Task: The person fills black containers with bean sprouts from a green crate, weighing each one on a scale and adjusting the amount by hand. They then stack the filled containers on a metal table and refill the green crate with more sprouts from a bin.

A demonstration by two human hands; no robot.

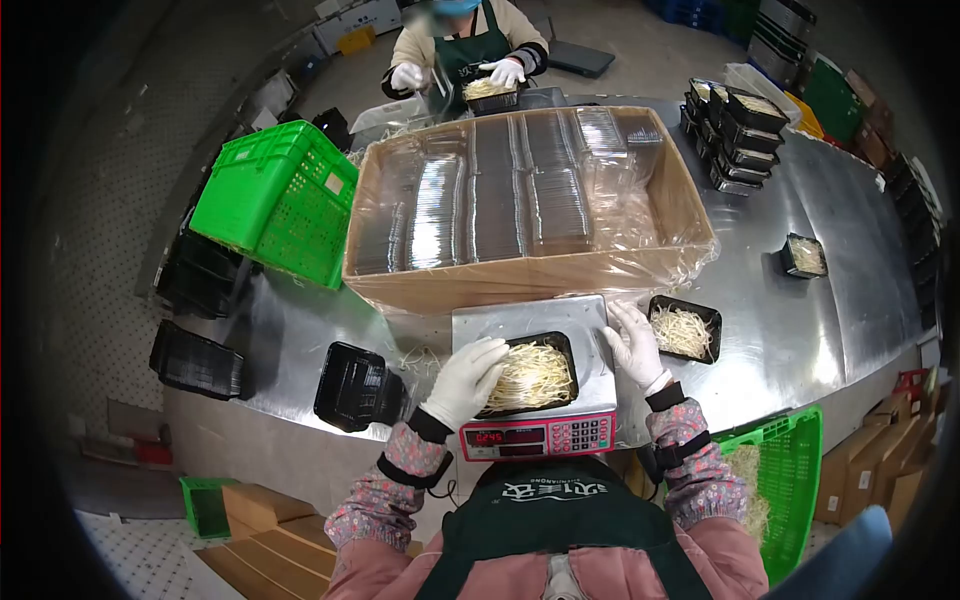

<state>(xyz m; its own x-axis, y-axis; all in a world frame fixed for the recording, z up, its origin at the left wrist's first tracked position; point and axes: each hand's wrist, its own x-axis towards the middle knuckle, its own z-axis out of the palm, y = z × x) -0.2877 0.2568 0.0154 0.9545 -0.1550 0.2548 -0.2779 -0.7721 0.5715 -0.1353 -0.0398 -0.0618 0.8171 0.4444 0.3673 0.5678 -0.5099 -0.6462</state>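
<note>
A black tray of bean sprouts (535, 375) sits on a digital scale (540, 435) in front of me. My left hand (462, 380), in a white glove, rests on the tray's left edge and on the sprouts. My right hand (634, 345), also gloved, lies flat on the scale's right edge with fingers spread and nothing in it. Just right of that hand stands a second black tray with sprouts (684, 328) on the metal table (800, 330).
A large cardboard box (530, 275) of clear lids stands behind the scale. Stacks of empty black trays (355, 385) sit left. Green crates stand at left (275, 200) and lower right (785, 480). Filled trays (740, 135) are stacked far right. Another person (465, 50) works opposite.
</note>
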